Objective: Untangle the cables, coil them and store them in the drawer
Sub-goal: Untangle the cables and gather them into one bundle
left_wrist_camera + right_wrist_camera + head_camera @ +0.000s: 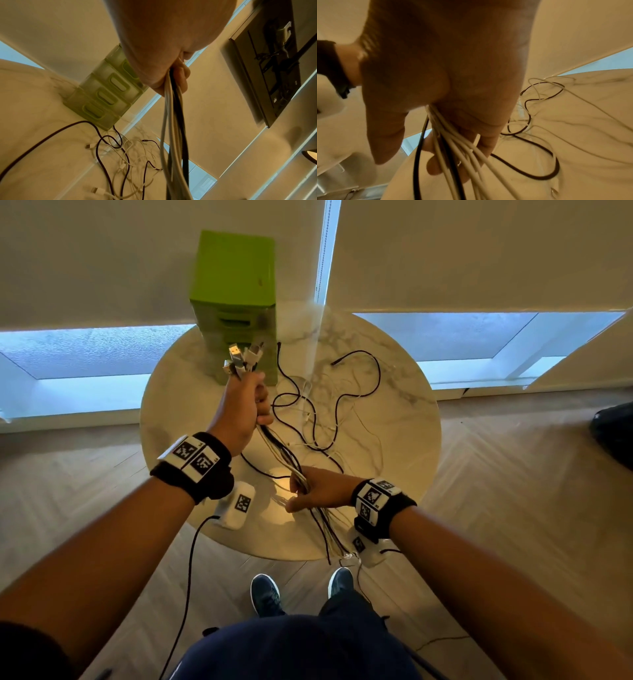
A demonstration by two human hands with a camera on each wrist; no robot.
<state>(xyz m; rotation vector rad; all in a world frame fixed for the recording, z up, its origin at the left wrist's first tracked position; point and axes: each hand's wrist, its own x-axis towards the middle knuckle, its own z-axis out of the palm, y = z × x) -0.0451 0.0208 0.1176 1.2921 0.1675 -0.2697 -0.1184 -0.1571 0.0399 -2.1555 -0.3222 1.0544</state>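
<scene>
My left hand [251, 402] is raised above the round marble table [404, 440] and grips a bundle of white and black cables [279, 451] just below their USB plugs [239, 356], which stick up out of the fist. The bundle runs down toward me to my right hand [305, 489], whose fingers curl round the same strands [453, 142] near the table's front edge. In the left wrist view the cables [173, 121] hang from the fist. The loose ends [322, 405] lie tangled on the table. A green drawer unit [236, 302] stands at the back, its drawers pushed in.
The cable tails hang over the table's front edge [334, 546] toward my shoes [265, 594]. Window blinds and low window panes [85, 354] are behind the table. A dark object [616, 433] sits on the wooden floor at the right.
</scene>
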